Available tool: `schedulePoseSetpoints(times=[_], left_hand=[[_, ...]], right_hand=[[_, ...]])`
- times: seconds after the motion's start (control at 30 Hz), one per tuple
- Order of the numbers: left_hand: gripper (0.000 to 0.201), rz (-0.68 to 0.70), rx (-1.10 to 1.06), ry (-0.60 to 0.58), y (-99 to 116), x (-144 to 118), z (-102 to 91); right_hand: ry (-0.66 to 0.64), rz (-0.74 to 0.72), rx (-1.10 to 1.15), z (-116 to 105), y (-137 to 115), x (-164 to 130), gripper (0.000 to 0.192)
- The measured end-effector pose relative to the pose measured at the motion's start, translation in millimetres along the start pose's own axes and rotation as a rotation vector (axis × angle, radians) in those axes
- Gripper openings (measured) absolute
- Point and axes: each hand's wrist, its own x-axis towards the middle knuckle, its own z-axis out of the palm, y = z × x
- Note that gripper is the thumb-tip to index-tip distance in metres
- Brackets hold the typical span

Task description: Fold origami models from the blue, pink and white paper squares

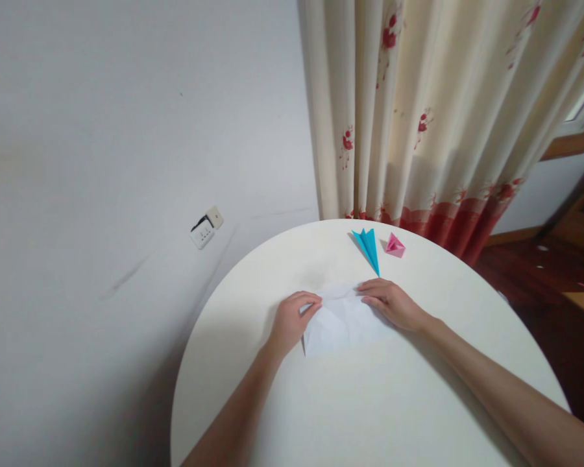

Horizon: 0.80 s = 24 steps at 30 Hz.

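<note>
Now: creased white paper [343, 321] flat on table [370, 415], both hands pressing edges.

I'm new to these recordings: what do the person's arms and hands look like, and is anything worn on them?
Both forearms are bare, with no sleeves in view. The left hand and right hand show no gloves, rings, watch or bracelet that I can see.

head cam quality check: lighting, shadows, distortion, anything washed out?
Head view: soft, even daylight, no hard glare; faint shadows under the left hand and right hand. The white paper nearly blends into the white table, low contrast. Wide-angle warp: the curtain leans and the table rim bows. The blue paper plane and pink folded piece read sharp.
</note>
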Motion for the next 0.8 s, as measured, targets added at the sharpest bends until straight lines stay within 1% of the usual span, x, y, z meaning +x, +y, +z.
schedulePoseSetpoints(times=[0.13,0.23,0.3,0.43,0.5,0.53,0.6,0.67,0.8], left_hand=[[0.009,-0.009,0.055,-0.071,-5.8,-0.7,-1.9],[0.011,0.001,0.081,-0.082,-3.9,-1.4,-1.6],[0.014,0.019,0.077,-0.041,0.5,-1.6,-1.1],[0.016,0.084,0.082,0.128,10.8,-1.1,-0.6],[0.015,0.117,0.095,0.178,13.7,-0.9,-0.4],[0.014,0.121,0.101,0.179,14.4,-1.0,-0.2],[0.012,0.106,0.104,0.144,14.1,-1.5,0.8],[0.012,0.081,0.088,0.098,12.6,-2.3,2.1],[0.013,0.037,0.022,0.053,9.7,-3.9,4.4]], right_hand=[[0.021,-0.001,-0.010,-1.0,2.1,-0.7,0.035],[0.019,-0.002,-0.023,-0.5,3.0,-1.6,0.034],[0.043,0.001,-0.034,-0.9,1.9,-2.0,0.034],[0.154,-0.016,-0.065,-4.5,-4.0,-1.6,0.031],[0.178,-0.039,-0.068,-5.8,-6.3,-1.2,0.030],[0.173,-0.045,-0.066,-5.6,-6.6,-1.1,0.029],[0.156,-0.030,-0.060,-3.4,-5.1,-1.0,0.030],[0.143,0.009,-0.052,0.7,-1.7,-1.2,0.029],[0.134,0.070,0.012,7.8,3.6,-2.1,0.027]])
